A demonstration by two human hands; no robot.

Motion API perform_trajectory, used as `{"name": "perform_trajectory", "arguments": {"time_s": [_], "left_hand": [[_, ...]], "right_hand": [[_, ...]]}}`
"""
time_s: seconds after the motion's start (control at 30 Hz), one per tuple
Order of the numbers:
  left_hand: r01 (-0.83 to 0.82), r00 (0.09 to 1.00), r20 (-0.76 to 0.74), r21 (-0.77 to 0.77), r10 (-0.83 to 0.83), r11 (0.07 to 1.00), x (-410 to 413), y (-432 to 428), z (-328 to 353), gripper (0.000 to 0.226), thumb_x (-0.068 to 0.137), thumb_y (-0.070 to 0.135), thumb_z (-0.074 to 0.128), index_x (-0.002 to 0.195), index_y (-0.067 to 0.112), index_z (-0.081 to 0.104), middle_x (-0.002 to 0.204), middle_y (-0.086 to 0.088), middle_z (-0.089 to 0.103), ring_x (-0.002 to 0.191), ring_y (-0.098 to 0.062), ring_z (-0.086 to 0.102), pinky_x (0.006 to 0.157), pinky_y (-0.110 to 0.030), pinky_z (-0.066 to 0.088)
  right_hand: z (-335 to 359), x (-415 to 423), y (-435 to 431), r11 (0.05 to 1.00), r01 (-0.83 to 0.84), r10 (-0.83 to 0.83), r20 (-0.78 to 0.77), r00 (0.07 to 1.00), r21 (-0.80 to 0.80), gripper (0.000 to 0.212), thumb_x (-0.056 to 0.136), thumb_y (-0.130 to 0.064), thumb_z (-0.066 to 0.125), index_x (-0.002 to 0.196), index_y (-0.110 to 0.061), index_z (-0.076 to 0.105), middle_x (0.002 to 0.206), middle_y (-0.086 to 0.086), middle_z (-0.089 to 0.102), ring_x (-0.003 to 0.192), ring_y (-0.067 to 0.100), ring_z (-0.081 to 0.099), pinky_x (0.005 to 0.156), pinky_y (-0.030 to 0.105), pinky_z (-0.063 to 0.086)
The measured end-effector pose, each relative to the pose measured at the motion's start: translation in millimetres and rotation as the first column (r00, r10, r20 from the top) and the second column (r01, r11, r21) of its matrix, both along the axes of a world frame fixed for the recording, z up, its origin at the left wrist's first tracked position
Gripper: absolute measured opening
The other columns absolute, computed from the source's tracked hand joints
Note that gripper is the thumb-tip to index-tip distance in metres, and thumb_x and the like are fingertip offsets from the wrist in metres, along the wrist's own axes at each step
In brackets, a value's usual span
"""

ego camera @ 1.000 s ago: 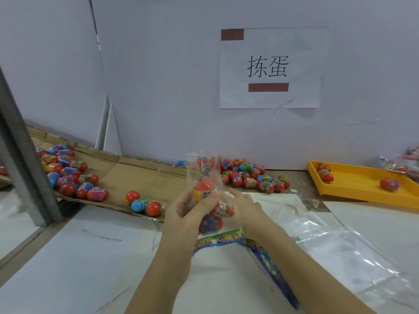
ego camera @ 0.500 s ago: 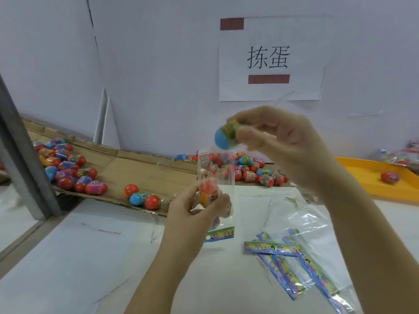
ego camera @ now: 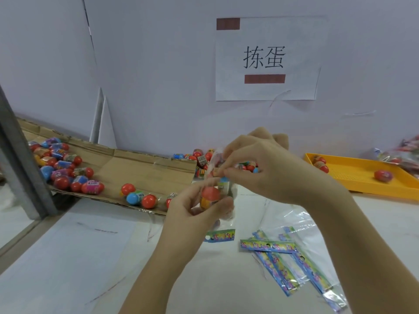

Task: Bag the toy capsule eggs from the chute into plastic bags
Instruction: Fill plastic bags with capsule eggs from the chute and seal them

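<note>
Facing a pale grey wall (ego camera: 158,64) of joined panels, with a white table (ego camera: 68,257) below. Sloping down from the left along the wall's foot, a flattened cardboard chute (ego camera: 140,168) strewn with capsule eggs (ego camera: 63,168) in red, blue and pink, and more heaped at its lower end. Taped to the wall, a white paper sign (ego camera: 267,57) printed "拣蛋" in black, with one brown bar at its top left corner and another under the characters. Far right, a yellow tray (ego camera: 353,173) holding a few eggs. At the left edge, a slanted grey post (ego camera: 20,168). On the table to the right, loose empty bags (ego camera: 294,257) with bright header strips, print too small to read.

Close together above the table: left hand (ego camera: 192,214) gripping a clear plastic bag (ego camera: 229,214) round its middle, with a red-topped egg (ego camera: 209,196) inside; right hand (ego camera: 267,171) pinching at the bag's mouth, just above a blue-topped egg (ego camera: 224,182). Egg labels unreadable.
</note>
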State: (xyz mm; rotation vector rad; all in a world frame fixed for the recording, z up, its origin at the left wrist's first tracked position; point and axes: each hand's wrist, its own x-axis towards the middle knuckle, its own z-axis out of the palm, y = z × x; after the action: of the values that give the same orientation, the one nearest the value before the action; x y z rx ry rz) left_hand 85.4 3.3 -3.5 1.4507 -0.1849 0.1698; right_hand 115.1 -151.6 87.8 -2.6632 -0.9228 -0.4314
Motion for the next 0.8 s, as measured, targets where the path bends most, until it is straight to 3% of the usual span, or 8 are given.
{"name": "perform_trajectory", "arguments": {"time_s": [0.07,0.13,0.23,0.3,0.37,0.47,0.63,0.8], "left_hand": [[0.002,1.000,-0.025,-0.038,-0.003,0.999,0,1,1,0.037,0.057,0.035,0.078,0.094,0.035,0.075,0.083,0.002,0.076,0.070,-0.012,0.072,0.059,-0.021,0.055],[0.011,0.999,-0.039,-0.095,-0.015,0.995,0,1,3,0.040,0.055,0.034,0.079,0.094,0.032,0.075,0.084,-0.003,0.076,0.070,-0.014,0.072,0.059,-0.022,0.056],[0.008,0.998,-0.053,-0.150,-0.016,0.989,0,0,6,0.034,0.052,0.035,0.078,0.085,0.041,0.077,0.081,0.000,0.076,0.067,-0.013,0.071,0.059,-0.024,0.058],[0.001,0.998,-0.059,-0.165,-0.011,0.986,0,0,7,0.033,0.050,0.041,0.077,0.082,0.045,0.076,0.081,0.001,0.076,0.067,-0.015,0.071,0.060,-0.025,0.058],[0.013,0.998,-0.057,-0.165,-0.022,0.986,0,2,6,0.035,0.049,0.044,0.078,0.084,0.043,0.076,0.084,-0.002,0.076,0.070,-0.019,0.072,0.059,-0.026,0.058],[0.125,0.991,-0.022,-0.125,-0.129,0.984,-3,1,6,0.036,0.057,0.047,0.083,0.090,0.038,0.075,0.089,-0.007,0.076,0.076,-0.023,0.074,0.065,-0.034,0.061],[0.000,0.999,0.035,-0.031,0.001,1.000,-3,-11,0,0.027,0.069,0.049,0.061,0.082,0.032,0.079,0.076,0.001,0.074,0.070,-0.010,0.069,0.063,-0.024,0.057],[-0.083,0.996,0.002,-0.132,0.084,0.988,-4,-18,-5,0.022,0.080,0.033,0.061,0.095,0.025,0.075,0.089,0.002,0.077,0.084,-0.013,0.073,0.066,-0.024,0.058]], "right_hand": [[-3,3,0,1.000,0.000,0.002,-0.066,0.998,0.025,0.025,0.090,-0.051,0.044,0.075,-0.044,0.063,0.109,-0.026,0.040,0.111,0.003,0.022,0.081,0.023,0.011],[-6,5,1,0.975,0.000,0.008,-0.037,0.999,0.224,0.014,0.084,-0.062,0.045,0.087,-0.054,0.057,0.117,-0.022,0.034,0.114,0.002,0.022,0.087,0.017,0.015],[-10,7,6,0.825,0.075,0.060,-0.219,0.974,0.560,0.074,0.063,-0.074,0.060,0.131,-0.052,0.038,0.128,-0.018,0.036,0.118,-0.001,0.038,0.093,0.017,0.036],[-17,6,10,0.800,0.158,0.136,-0.432,0.892,0.579,0.088,0.054,-0.075,0.068,0.132,-0.040,0.046,0.122,-0.017,0.054,0.104,-0.001,0.056,0.081,0.022,0.047],[-29,3,14,0.776,0.165,0.230,-0.516,0.825,0.609,0.066,0.056,-0.068,0.076,0.109,-0.031,0.067,0.098,-0.013,0.071,0.085,0.001,0.066,0.070,0.019,0.049],[-43,-2,9,0.588,0.225,0.293,-0.464,0.836,0.777,0.030,0.065,-0.039,0.079,0.085,-0.017,0.076,0.076,0.002,0.073,0.070,0.011,0.067,0.059,0.020,0.052],[-53,-11,-7,0.499,0.232,0.320,-0.426,0.846,0.835,0.025,0.066,-0.027,0.077,0.075,-0.004,0.075,0.065,0.005,0.068,0.058,0.012,0.060,0.052,0.016,0.047],[-69,-16,-7,0.399,0.318,0.236,-0.432,0.871,0.860,0.015,0.066,-0.031,0.077,0.064,-0.016,0.074,0.055,0.006,0.061,0.048,0.013,0.054,0.045,0.018,0.046]]}}
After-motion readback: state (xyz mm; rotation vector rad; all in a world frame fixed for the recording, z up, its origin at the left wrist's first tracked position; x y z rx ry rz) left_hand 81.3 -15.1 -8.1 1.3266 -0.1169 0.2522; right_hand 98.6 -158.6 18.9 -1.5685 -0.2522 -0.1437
